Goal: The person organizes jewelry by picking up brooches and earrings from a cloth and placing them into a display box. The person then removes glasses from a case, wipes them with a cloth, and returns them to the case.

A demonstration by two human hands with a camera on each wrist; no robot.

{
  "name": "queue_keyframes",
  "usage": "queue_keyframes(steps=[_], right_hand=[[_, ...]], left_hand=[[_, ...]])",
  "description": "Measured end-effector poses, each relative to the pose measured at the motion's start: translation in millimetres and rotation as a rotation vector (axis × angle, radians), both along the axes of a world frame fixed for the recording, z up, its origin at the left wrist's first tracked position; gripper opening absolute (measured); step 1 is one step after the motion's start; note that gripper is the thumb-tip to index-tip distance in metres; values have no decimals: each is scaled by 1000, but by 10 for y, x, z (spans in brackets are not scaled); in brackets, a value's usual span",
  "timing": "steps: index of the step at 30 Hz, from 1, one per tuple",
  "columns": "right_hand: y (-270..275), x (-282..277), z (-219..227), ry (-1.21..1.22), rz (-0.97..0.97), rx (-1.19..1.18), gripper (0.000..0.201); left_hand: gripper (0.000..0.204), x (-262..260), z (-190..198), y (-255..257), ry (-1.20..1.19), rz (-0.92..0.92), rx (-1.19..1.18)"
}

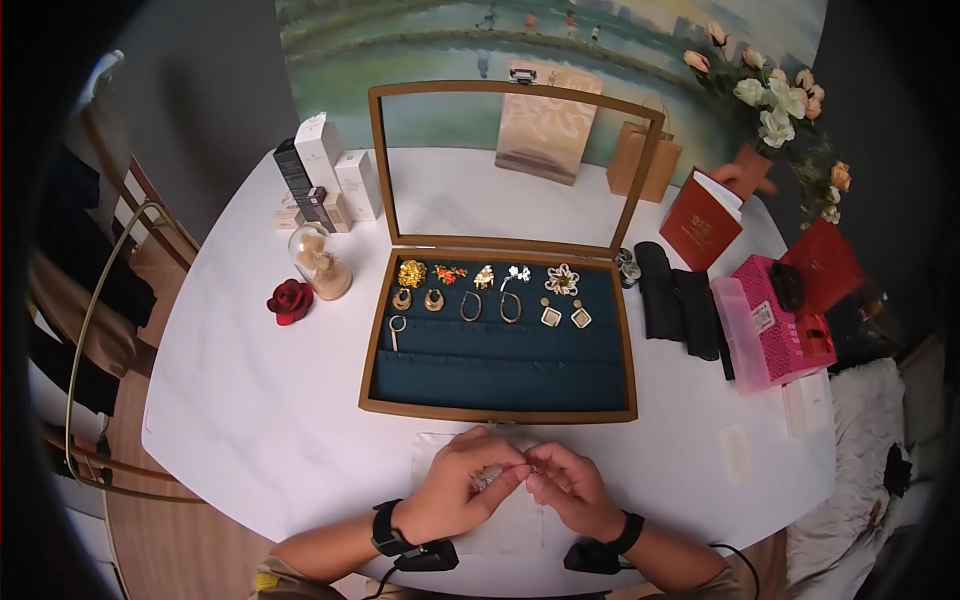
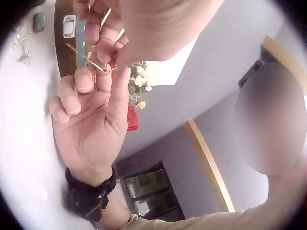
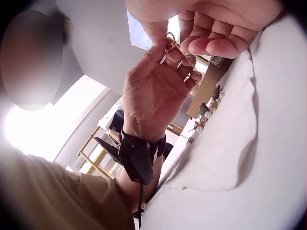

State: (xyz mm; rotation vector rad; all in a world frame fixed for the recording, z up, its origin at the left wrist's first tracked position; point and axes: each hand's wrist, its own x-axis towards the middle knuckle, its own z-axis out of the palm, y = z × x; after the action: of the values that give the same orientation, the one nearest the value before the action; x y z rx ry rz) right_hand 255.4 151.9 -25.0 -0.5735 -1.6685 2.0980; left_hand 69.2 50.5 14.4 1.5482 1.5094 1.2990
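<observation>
Both hands meet over a pale cloth (image 1: pixel 520 525) in front of a wooden jewellery box (image 1: pixel 498 414). The left hand (image 1: pixel 450 490) and right hand (image 1: pixel 575 492) pinch a small gold earring between their fingertips. Its thin bar (image 2: pixel 85 58) shows in the left wrist view, and its curved hook (image 3: pixel 171 36) in the right wrist view. Several earrings hang in rows on the dark teal lining (image 1: pixel 500 385); one hoop with a bar (image 1: pixel 396 334) hangs alone at the left of the third row. Small jewellery pieces (image 3: pixel 204 117) lie on the cloth, partly hidden in the head view.
The box's glass lid (image 1: pixel 378 170) stands raised. Left of it are small cartons (image 1: pixel 320 160), a glass dome (image 1: pixel 322 268) and a red rose (image 1: pixel 290 301). To the right lie black rolls (image 1: pixel 660 290), a red card (image 1: pixel 700 222) and a pink box (image 1: pixel 775 320).
</observation>
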Motion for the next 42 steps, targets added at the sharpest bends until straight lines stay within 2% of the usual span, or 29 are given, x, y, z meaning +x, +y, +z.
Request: queue_keyframes(steps=[4, 8, 10, 17, 23, 25, 37, 42], right_hand=[[12, 30, -5, -2, 1, 169, 13], [6, 54, 16, -14, -34, 197, 14], [11, 62, 10, 1, -43, 214, 15], [23, 65, 47, -18, -22, 208, 16], [46, 54, 85, -14, 12, 256, 14], [53, 50, 86, -14, 27, 275, 13], [80, 102, 35, -24, 72, 227, 12], [75, 67, 44, -6, 32, 253, 16]], left_hand=[[3, 28, -10, -37, -131, 19, -41], [4, 6, -75, -59, -215, -41, -109], [6, 7, -79, -65, -359, -87, -146], [8, -8, -104, -89, -444, -87, -138], [10, -47, -168, -100, -283, -96, -68], [15, -49, -205, -80, -188, -77, 63], [19, -64, -205, -31, -72, -94, 163], [17, -68, -189, -25, -10, -84, 193]])
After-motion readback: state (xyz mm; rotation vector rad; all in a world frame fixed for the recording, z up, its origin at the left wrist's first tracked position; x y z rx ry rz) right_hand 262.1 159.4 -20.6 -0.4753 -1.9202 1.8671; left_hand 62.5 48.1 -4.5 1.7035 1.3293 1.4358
